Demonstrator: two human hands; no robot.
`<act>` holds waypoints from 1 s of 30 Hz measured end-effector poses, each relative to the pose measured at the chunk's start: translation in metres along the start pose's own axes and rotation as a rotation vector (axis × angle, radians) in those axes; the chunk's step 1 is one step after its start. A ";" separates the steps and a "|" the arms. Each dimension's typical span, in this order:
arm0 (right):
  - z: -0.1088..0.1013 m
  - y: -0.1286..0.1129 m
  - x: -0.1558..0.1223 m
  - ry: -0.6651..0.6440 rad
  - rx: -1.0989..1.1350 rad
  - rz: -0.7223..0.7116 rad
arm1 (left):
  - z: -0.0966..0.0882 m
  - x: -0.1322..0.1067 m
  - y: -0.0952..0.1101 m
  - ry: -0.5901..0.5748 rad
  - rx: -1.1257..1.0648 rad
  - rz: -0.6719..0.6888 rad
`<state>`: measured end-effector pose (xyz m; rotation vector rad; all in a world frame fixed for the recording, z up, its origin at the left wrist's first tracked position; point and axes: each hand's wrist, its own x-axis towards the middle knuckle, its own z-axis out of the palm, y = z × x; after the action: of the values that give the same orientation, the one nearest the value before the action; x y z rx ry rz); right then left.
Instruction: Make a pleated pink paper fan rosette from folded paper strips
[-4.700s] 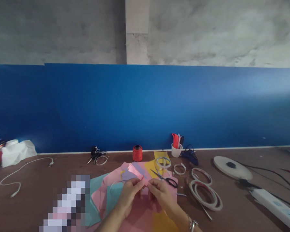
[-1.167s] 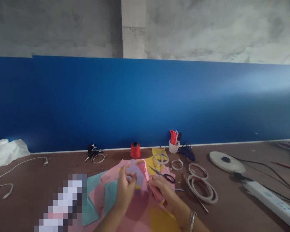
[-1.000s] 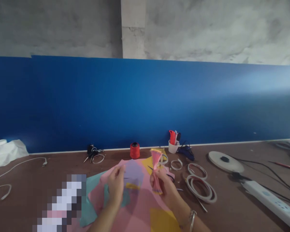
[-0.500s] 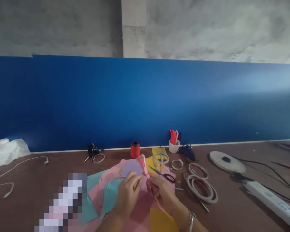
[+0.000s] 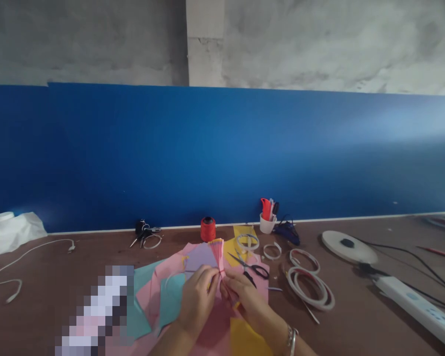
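Tabletop (image 5: 104, 252): cup (image 5: 267, 227) apparently holding pens (image 5: 275, 209); right hand (image 5: 244, 292) pinching pink paper (image 5: 218, 252).

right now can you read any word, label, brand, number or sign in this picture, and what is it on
None: no text can be read.
Power strip: any marks are too small and blurred to read.
Pixelated thing at lower left: blocked out, so nothing on it can be read.
Thread spool: no lettering can be made out.
Folded pink paper: no print to be seen.
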<state>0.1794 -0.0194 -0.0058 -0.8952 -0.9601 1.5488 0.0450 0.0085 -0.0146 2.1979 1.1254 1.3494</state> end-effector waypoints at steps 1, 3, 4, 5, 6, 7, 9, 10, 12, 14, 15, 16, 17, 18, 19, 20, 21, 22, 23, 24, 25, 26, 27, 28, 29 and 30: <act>0.000 0.001 -0.001 -0.003 -0.007 -0.002 | 0.000 0.000 0.000 0.000 0.012 0.004; 0.001 0.002 -0.001 0.005 -0.001 -0.008 | 0.001 -0.001 -0.002 -0.006 0.050 0.023; 0.001 0.002 -0.001 0.017 0.010 -0.012 | 0.001 -0.001 -0.002 -0.012 0.073 0.039; 0.001 0.002 -0.001 0.029 0.023 -0.010 | 0.001 -0.001 -0.003 -0.024 0.096 0.063; 0.002 0.001 -0.001 0.037 0.033 -0.005 | 0.002 -0.001 -0.004 -0.033 0.117 0.091; 0.002 0.000 -0.001 0.044 0.038 0.000 | 0.002 -0.001 -0.005 -0.034 0.135 0.126; 0.004 -0.002 -0.001 0.061 0.030 0.001 | 0.002 -0.001 -0.008 -0.009 0.165 0.202; 0.004 -0.002 -0.001 0.071 0.017 -0.002 | 0.003 -0.001 -0.008 0.010 0.179 0.235; 0.005 -0.003 -0.002 0.086 -0.022 -0.013 | 0.003 -0.001 -0.009 0.045 0.209 0.271; 0.004 -0.003 -0.003 0.086 -0.054 -0.021 | 0.003 -0.002 -0.007 0.047 0.236 0.269; 0.003 -0.002 -0.003 0.083 -0.064 -0.024 | 0.002 -0.002 -0.005 0.043 0.242 0.260; 0.002 -0.002 -0.003 0.078 -0.076 -0.022 | 0.002 -0.002 -0.004 0.038 0.243 0.250; 0.002 -0.001 -0.003 0.074 -0.089 -0.017 | 0.002 -0.003 -0.002 0.034 0.241 0.238; 0.001 0.001 -0.003 0.076 -0.101 -0.014 | 0.002 -0.003 -0.001 0.027 0.236 0.228; 0.002 0.003 -0.003 0.083 -0.117 -0.015 | 0.001 -0.002 0.000 0.017 0.231 0.217; 0.003 0.005 -0.004 0.083 -0.145 -0.012 | 0.001 -0.001 0.000 0.019 0.232 0.198; 0.005 0.007 -0.004 0.069 -0.180 -0.003 | 0.000 0.000 -0.001 0.037 0.236 0.172; 0.008 0.009 -0.005 0.041 -0.221 0.009 | -0.001 0.001 -0.003 0.055 0.242 0.141; 0.010 0.010 -0.005 0.007 -0.268 0.020 | -0.002 0.003 -0.005 0.114 0.254 0.088; 0.012 0.010 -0.006 -0.023 -0.310 0.022 | -0.004 0.004 -0.007 0.149 0.254 0.051; 0.013 0.010 -0.006 -0.030 -0.343 0.006 | -0.005 0.005 -0.009 0.165 0.249 0.008; 0.012 0.009 -0.005 0.006 -0.367 -0.054 | -0.006 0.006 -0.011 0.166 0.233 -0.027; 0.010 0.007 -0.004 0.073 -0.379 -0.115 | -0.007 0.006 -0.011 0.154 0.209 -0.049; 0.006 0.005 -0.002 0.140 -0.390 -0.160 | -0.006 0.006 -0.011 0.143 0.188 -0.063; 0.000 0.004 0.001 0.199 -0.415 -0.168 | -0.006 0.005 -0.010 0.134 0.173 -0.061; -0.005 0.003 0.003 0.246 -0.450 -0.151 | -0.005 0.004 -0.009 0.124 0.169 -0.047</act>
<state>0.1823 -0.0163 -0.0104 -1.2630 -1.1862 1.0793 0.0383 0.0168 -0.0151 2.2126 1.3733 1.4356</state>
